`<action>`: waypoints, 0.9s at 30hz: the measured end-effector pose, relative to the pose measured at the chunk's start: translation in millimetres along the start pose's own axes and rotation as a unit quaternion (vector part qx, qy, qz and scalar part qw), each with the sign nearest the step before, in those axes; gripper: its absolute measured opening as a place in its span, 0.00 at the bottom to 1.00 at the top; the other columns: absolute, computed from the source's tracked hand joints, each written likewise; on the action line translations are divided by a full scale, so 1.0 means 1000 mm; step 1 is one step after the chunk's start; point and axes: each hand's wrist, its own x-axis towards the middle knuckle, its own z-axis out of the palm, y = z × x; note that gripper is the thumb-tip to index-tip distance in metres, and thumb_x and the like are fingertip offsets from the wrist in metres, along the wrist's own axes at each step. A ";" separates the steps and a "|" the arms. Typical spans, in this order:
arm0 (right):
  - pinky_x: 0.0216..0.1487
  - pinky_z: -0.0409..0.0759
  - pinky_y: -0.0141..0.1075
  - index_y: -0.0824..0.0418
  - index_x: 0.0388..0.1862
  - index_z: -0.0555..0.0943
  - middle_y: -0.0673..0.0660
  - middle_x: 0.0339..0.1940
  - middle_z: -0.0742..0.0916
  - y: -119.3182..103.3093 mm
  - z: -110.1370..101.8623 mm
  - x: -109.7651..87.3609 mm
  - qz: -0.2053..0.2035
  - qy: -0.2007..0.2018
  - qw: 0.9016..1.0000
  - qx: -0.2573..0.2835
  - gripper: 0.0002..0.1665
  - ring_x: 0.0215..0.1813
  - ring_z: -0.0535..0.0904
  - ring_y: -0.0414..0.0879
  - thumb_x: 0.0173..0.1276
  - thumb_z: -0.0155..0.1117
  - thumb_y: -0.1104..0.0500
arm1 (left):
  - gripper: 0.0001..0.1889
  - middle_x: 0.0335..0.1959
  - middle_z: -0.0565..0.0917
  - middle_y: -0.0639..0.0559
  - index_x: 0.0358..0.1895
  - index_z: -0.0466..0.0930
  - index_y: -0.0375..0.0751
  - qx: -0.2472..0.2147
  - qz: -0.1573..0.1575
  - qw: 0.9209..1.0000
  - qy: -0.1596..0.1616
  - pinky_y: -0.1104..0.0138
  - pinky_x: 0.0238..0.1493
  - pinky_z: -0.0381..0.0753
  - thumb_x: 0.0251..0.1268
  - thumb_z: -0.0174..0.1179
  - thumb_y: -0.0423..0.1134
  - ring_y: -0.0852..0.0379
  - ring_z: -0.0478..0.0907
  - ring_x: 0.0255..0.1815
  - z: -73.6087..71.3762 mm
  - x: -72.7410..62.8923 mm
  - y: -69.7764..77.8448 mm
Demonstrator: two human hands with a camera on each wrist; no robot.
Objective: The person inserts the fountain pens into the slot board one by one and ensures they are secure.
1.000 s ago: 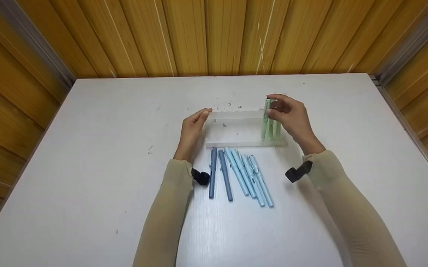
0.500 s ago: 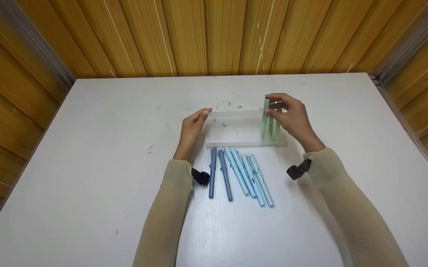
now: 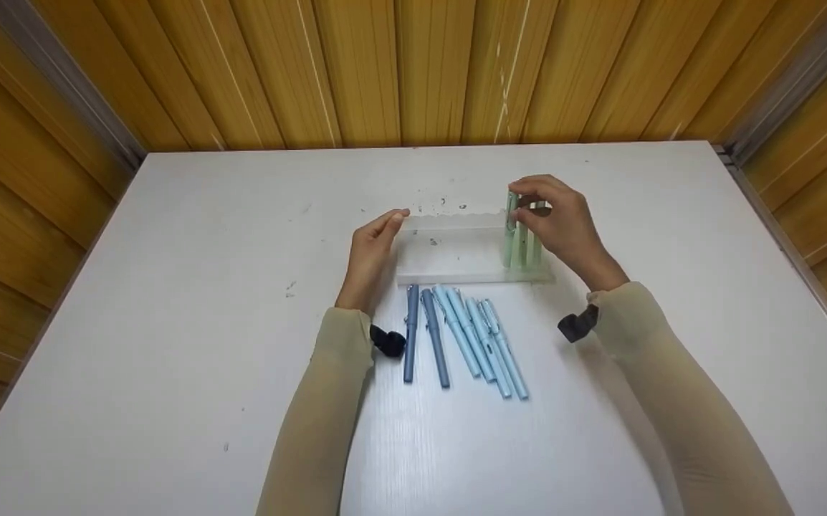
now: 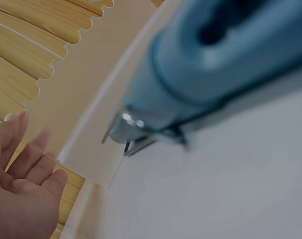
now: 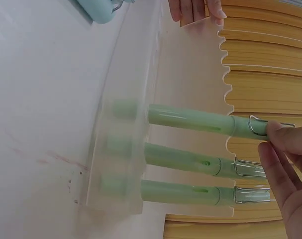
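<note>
A clear acrylic pen stand [image 3: 456, 252] sits mid-table with a scalloped back edge. Three pale green pens [image 3: 522, 247] stand upright in its right end. My right hand [image 3: 522, 204] pinches the clip end of the leftmost green pen [image 5: 190, 119], the fingertips [image 5: 282, 142] on its cap. My left hand [image 3: 393, 219] rests with straight fingers against the stand's left end [image 4: 86, 149]; the fingers [image 4: 21, 164] hold nothing. Several light blue pens [image 3: 481, 344] and two darker blue pens [image 3: 424, 337] lie on the table in front of the stand.
The white table [image 3: 170, 322] is bordered by wooden slat walls [image 3: 413, 72] at the back and both sides. A blurred blue pen [image 4: 215, 64] fills the left wrist view close up.
My right hand has shifted slightly up and left at the top of the green pen. The left hand and the loose pens have not moved.
</note>
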 end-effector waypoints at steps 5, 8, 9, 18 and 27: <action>0.54 0.81 0.32 0.66 0.53 0.81 0.59 0.53 0.83 0.001 -0.001 0.001 -0.035 0.001 0.999 -0.041 0.21 0.52 0.82 0.50 0.59 0.68 0.71 | 0.21 0.64 0.77 0.54 0.58 0.80 0.49 0.005 -0.011 1.000 0.003 0.65 0.72 0.64 0.70 0.53 0.54 0.58 0.68 0.70 0.000 0.001 0.000; 0.59 0.79 0.41 0.65 0.54 0.81 0.60 0.54 0.84 0.001 -0.001 0.001 -0.046 0.001 0.997 -0.065 0.22 0.57 0.79 0.52 0.58 0.69 0.69 | 0.21 0.65 0.76 0.55 0.58 0.80 0.51 0.008 -0.022 1.000 0.007 0.65 0.72 0.64 0.69 0.53 0.56 0.58 0.67 0.70 0.001 0.001 0.000; 0.60 0.78 0.42 0.65 0.54 0.82 0.59 0.54 0.84 0.001 -0.001 0.002 -0.046 0.002 0.996 -0.072 0.23 0.59 0.78 0.51 0.58 0.70 0.69 | 0.21 0.65 0.76 0.55 0.58 0.80 0.51 0.006 -0.026 1.000 0.007 0.65 0.72 0.63 0.69 0.53 0.56 0.58 0.67 0.70 0.001 0.001 0.000; 0.61 0.77 0.44 0.65 0.55 0.81 0.60 0.54 0.84 0.005 0.001 0.004 -0.055 0.004 0.993 -0.104 0.23 0.60 0.74 0.52 0.59 0.70 0.68 | 0.21 0.64 0.77 0.56 0.59 0.79 0.51 -0.002 -0.031 1.000 0.006 0.64 0.73 0.63 0.69 0.53 0.55 0.58 0.67 0.70 0.002 0.001 -0.001; 0.64 0.75 0.46 0.65 0.57 0.80 0.60 0.56 0.83 0.009 0.001 0.006 -0.051 -0.002 0.991 -0.125 0.23 0.62 0.72 0.53 0.60 0.69 0.66 | 0.20 0.63 0.77 0.57 0.58 0.80 0.51 0.000 -0.027 1.000 0.005 0.65 0.72 0.63 0.70 0.53 0.55 0.59 0.68 0.70 0.002 0.000 0.000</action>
